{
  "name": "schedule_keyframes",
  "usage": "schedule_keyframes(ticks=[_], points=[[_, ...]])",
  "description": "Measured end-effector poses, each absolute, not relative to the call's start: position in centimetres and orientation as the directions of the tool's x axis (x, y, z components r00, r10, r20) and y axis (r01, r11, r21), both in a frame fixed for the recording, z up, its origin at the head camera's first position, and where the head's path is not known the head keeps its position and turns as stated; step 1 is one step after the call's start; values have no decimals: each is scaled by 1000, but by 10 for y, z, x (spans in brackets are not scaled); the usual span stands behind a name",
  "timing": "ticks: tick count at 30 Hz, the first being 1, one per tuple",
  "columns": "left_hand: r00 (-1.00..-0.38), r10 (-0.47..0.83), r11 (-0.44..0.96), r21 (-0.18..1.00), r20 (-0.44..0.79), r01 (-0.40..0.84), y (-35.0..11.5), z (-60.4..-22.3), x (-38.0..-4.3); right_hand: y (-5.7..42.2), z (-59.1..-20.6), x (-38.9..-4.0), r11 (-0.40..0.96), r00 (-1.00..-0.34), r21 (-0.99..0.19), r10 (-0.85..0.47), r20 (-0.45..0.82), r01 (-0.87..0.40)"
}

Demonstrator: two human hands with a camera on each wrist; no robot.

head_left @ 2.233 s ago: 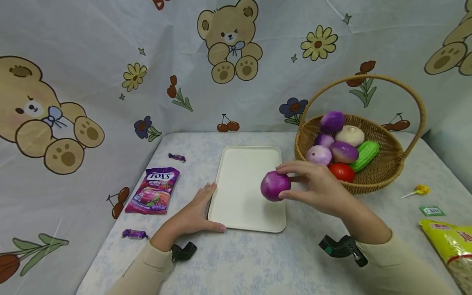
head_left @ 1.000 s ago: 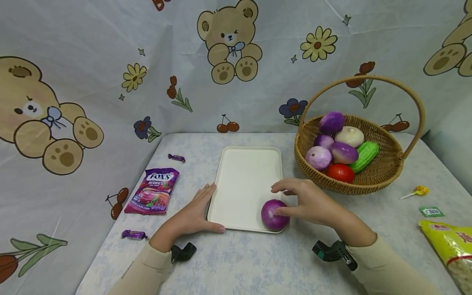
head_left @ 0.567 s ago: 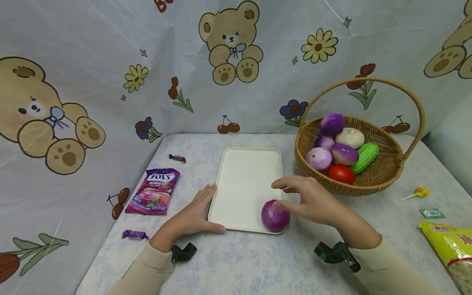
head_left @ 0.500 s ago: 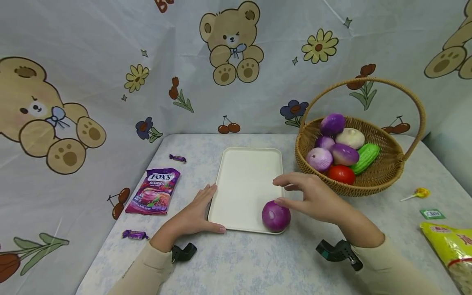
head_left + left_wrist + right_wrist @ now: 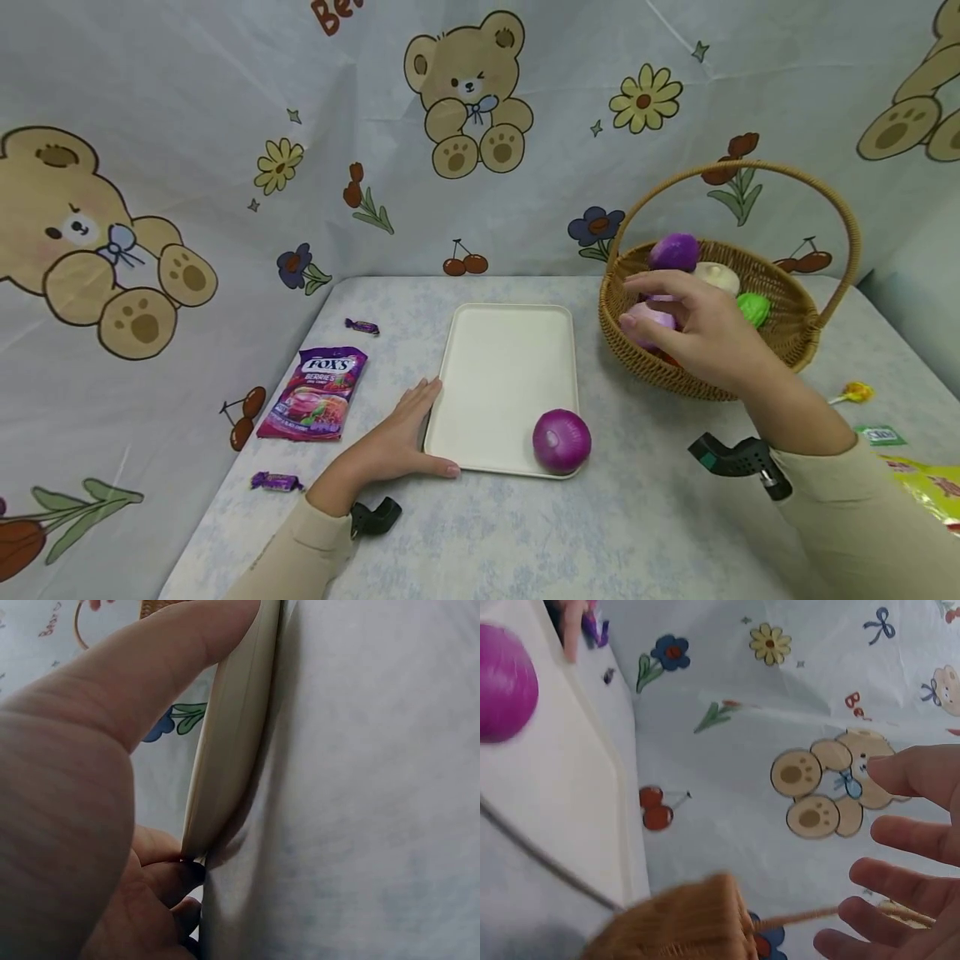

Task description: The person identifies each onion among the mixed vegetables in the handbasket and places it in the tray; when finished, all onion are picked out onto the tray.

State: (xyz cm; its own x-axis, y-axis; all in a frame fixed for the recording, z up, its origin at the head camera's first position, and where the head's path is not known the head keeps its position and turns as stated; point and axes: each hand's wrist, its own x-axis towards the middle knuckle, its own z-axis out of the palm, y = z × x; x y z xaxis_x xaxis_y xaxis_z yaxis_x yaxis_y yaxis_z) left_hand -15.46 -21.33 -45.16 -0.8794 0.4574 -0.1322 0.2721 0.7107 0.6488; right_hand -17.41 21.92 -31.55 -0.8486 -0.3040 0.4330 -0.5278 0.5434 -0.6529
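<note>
A purple onion (image 5: 562,441) rests in the near right corner of the cream tray (image 5: 501,358). My left hand (image 5: 393,442) lies along the tray's left side, fingers and thumb straight and touching its edge; the left wrist view has the thumb at the tray's rim. Over the front of the wicker basket (image 5: 675,375) my right hand (image 5: 697,329) hovers with its fingers spread and nothing between them. Behind that hand are a pale purple onion (image 5: 647,323), a purple eggplant-like vegetable (image 5: 675,252), a white bulb (image 5: 717,276) and a green ridged vegetable (image 5: 753,308), partly hidden.
A purple candy bag (image 5: 315,393) lies left of the tray, with wrapped candies (image 5: 362,326) near it. On the right are a yellow lollipop (image 5: 857,392), a green packet (image 5: 881,435) and a yellow bag (image 5: 922,487). The basket's tall handle (image 5: 851,225) arches above its contents.
My right hand set the onion down in the tray's near right corner, let go of it, then moved up and right over the basket. My left hand stayed at the tray.
</note>
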Motion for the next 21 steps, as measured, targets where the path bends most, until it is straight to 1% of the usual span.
schedule_keyframes(ticks=[5,7,13,21], points=[[-877,463,705,654,-131,274,-213,-453,-155,247,-302,-185,666,-906,-619,-245,345,-416],[-877,463,707,652,-131,276,-213,-454,-155,258,-298,-188,687,-919,-617,-226,322,-385],[-877,458,717,642,-141,271,-214,-456,-156,283,-296,-197,749,-930,-566,-190,315,-344],[-878,459,715,643,-135,275,-215,-455,-156,297,-297,-203,795,-953,-541,-153,261,-275]])
